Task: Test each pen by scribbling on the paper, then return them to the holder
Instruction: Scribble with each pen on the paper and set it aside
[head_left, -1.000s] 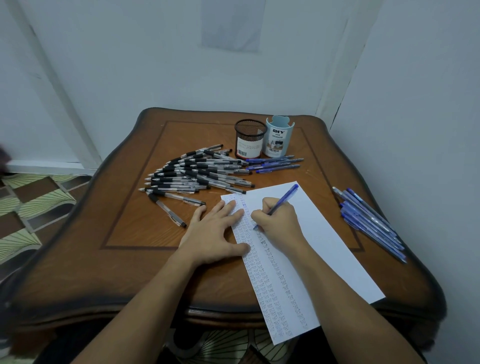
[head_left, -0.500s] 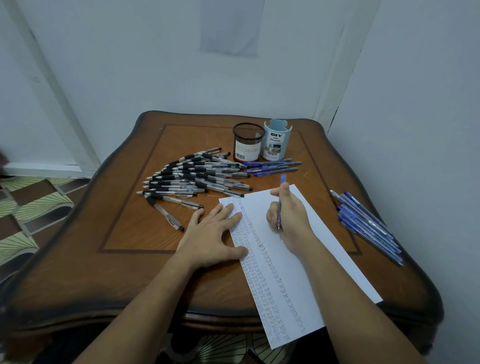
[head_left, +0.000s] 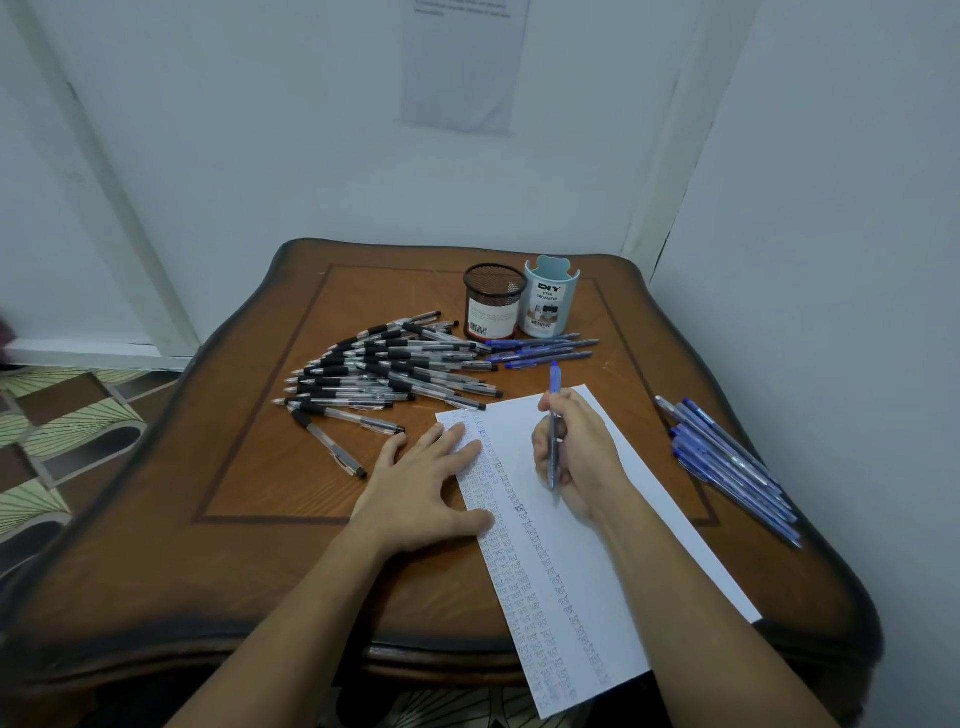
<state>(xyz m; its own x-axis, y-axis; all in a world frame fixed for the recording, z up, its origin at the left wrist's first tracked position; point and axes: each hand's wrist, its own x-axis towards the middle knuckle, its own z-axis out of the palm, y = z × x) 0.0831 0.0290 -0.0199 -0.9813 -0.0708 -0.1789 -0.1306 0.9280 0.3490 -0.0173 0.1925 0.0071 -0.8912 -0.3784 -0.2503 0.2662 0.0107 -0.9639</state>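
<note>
Right hand pinches a blue pen upright; light, stiff, slick, best held mid-barrel; left hand lies flat, fingers spread, on the paper.

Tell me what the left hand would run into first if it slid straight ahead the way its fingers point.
Probably the near end of the black-grip pen pile, just past the paper and its top left corner. The left hand lies flat, fingers aimed forward and right; the blue pens lie farther on.
</note>
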